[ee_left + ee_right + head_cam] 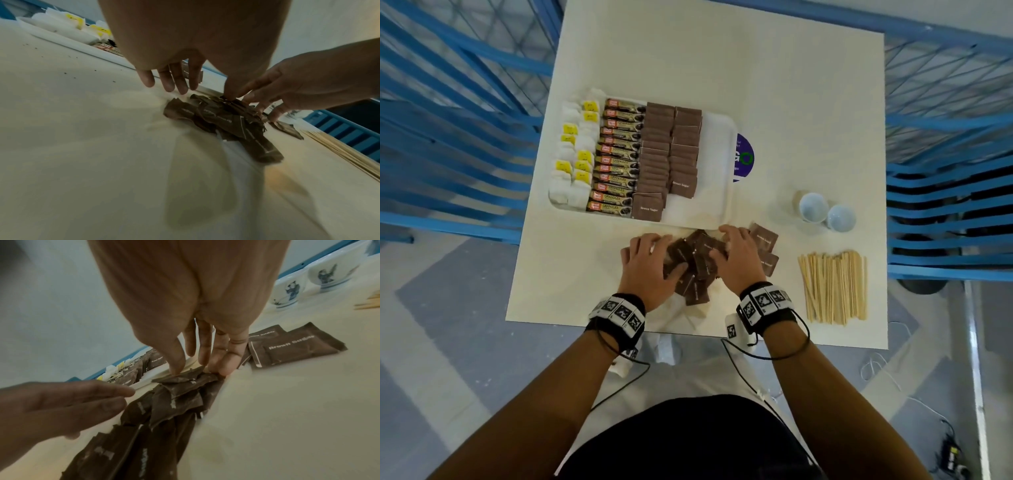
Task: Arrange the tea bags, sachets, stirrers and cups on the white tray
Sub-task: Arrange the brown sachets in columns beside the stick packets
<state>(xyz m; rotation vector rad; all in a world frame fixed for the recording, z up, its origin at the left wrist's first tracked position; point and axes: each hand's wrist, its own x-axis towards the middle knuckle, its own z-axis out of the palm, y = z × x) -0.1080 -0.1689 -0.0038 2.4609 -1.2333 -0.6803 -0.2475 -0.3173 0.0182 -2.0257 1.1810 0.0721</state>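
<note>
The white tray (717, 154) holds tea bags (571, 161) at its left, coffee sticks (616, 157) beside them, then two columns of brown sugar sachets (671, 154); its right strip is bare. In front of it on the table lies a loose pile of brown sugar sachets (693, 263) (222, 120) (174, 397). My left hand (657, 253) (170, 81) is at the pile's left with fingers straight and thumb on the sachets. My right hand (722, 245) (197, 368) pinches a top sachet between thumb and fingertips. Two cups (813, 207) and stirrers (834, 287) are at the right.
Two more brown sachets (765, 240) (296, 345) lie just right of my right hand. A purple round sticker (744, 157) shows beside the tray. Blue metal racks (945, 192) flank the table on both sides. The near table edge runs just behind my wrists.
</note>
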